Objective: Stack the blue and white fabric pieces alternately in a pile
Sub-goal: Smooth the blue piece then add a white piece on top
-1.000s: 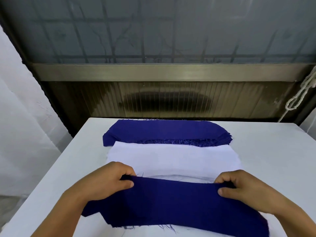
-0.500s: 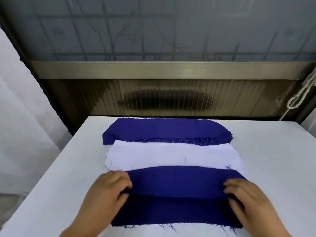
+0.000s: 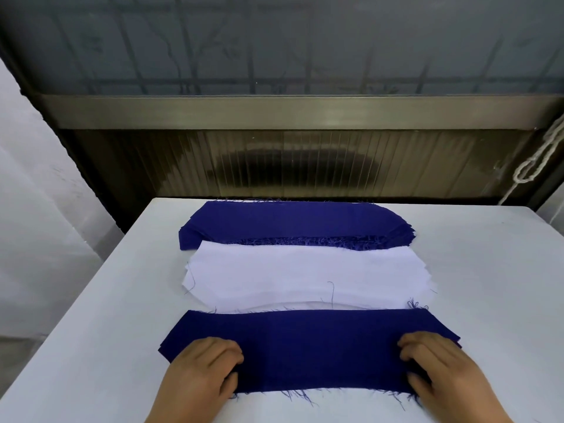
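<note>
A single dark blue fabric piece [image 3: 320,346] lies flat across the near part of the white table [image 3: 100,306], with frayed threads along its near edge. My left hand [image 3: 204,370] grips its left end and my right hand [image 3: 439,370] grips its right end, fingers curled on top. Just beyond it lies a stack of white fabric pieces [image 3: 305,273], whose near edge the blue piece overlaps. At the back of the table sits a stack of several blue fabric pieces [image 3: 293,221].
The table's far edge meets a dark ribbed panel and a metal window sill [image 3: 290,112]. A white rope [image 3: 532,166] hangs at the far right. A pale wall [image 3: 36,209] stands to the left, past the table's left edge.
The blue piece, held up and folded at its top edge a second ago, now lies spread flat. Both hands have slid toward me along its ends.
</note>
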